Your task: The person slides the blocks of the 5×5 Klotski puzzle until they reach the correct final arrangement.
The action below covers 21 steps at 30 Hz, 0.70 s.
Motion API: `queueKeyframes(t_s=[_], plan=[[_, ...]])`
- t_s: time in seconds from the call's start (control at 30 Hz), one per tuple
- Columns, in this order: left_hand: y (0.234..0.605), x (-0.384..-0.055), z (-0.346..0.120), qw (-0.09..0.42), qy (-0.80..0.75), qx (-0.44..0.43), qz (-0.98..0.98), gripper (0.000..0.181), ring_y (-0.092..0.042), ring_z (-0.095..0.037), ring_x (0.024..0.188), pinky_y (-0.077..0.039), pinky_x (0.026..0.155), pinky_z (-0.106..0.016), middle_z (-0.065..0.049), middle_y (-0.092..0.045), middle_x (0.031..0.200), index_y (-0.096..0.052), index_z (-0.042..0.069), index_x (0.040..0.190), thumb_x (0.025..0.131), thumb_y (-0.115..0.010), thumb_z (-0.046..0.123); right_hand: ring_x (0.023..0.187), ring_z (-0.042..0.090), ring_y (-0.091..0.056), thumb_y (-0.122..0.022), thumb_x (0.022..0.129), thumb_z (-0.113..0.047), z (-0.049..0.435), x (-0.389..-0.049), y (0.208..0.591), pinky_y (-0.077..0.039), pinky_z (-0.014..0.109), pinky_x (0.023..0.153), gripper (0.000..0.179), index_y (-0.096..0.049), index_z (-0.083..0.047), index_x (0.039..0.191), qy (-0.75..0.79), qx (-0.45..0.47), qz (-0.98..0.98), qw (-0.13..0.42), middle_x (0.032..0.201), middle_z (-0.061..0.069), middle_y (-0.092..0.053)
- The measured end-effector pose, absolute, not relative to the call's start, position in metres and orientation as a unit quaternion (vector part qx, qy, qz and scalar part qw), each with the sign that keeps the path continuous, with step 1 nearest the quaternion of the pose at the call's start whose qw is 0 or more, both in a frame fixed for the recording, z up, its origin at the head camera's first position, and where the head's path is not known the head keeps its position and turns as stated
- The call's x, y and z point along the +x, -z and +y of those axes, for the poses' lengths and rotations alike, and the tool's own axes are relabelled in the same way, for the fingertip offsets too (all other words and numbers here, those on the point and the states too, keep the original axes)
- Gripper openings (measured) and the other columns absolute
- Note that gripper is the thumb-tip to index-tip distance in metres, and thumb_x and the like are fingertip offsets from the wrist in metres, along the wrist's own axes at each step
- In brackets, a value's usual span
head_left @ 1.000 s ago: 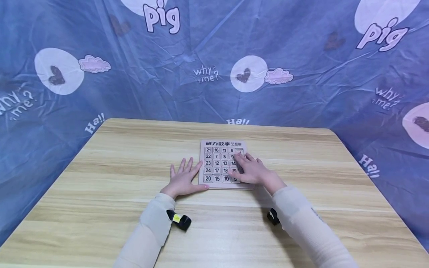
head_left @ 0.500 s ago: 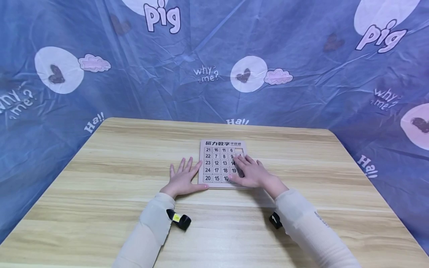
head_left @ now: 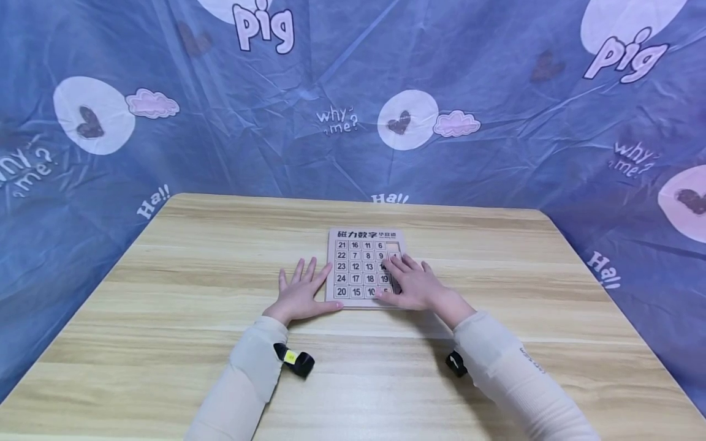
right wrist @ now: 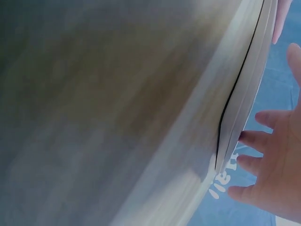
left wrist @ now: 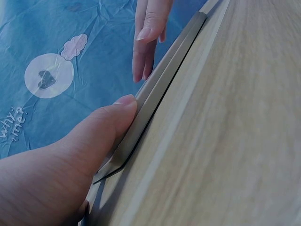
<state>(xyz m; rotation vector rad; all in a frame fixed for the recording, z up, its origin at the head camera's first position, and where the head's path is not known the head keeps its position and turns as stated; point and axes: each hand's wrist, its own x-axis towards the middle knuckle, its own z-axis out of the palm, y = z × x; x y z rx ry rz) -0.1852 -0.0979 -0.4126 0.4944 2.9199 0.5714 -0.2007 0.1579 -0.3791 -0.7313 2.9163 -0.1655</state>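
Note:
A number sliding puzzle point(head_left: 362, 267) lies flat on the table, its square tiles set in rows and Chinese lettering along the far edge. A bare slot point(head_left: 392, 246) shows in its top right corner. With fingers spread, my left hand point(head_left: 300, 298) rests along the puzzle's left side, the thumb point(left wrist: 123, 106) on the near left corner. My right hand point(head_left: 419, 288) reaches over the right columns, fingers fairly straight and the fingertips at a partly covered tile point(head_left: 394, 255) below the slot. That hand hides several tiles lower down on the right.
The wood-grain table point(head_left: 220, 245) extends around the puzzle on all sides. A blue printed cloth point(head_left: 248, 153) hangs behind and beside it. Black straps with small devices point(head_left: 302, 364) sit on both wrists, over pale sleeves point(head_left: 237, 386).
The tile in the right column has slid from the top corner slot toward me, baring that slot. My right hand shifted slightly nearer with it. My left hand stays in place.

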Motion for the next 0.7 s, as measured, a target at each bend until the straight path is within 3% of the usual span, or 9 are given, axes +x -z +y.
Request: queueKeyframes(t_s=[0.3,0.7], plan=[[0.414,-0.187,-0.098,0.063,-0.194,0.166,0.965,0.094,0.007,-0.031,0.127,0.014,0.091,-0.057,-0.011,-0.004,0.142,-0.014,0.028,0.139,0.063,-0.043,0.076,0.126,0.035,-0.011,-0.035,0.082,-0.06,0.147,-0.214,0.381,-0.011,0.059,0.094,0.075,-0.022,-0.011,0.137,0.079,-0.248,0.964,0.059,0.14,0.011,-0.02],[0.414,-0.186,-0.099,0.067,-0.19,0.165,0.966,0.092,0.007,-0.031,0.127,0.014,0.091,-0.057,-0.011,-0.003,0.142,-0.013,0.028,0.139,0.064,-0.042,0.075,0.127,0.032,-0.01,-0.027,0.081,-0.065,0.088,-0.231,0.377,-0.009,0.055,0.096,0.076,-0.018,-0.016,0.139,0.059,-0.26,0.96,0.083,0.141,0.004,-0.018]])
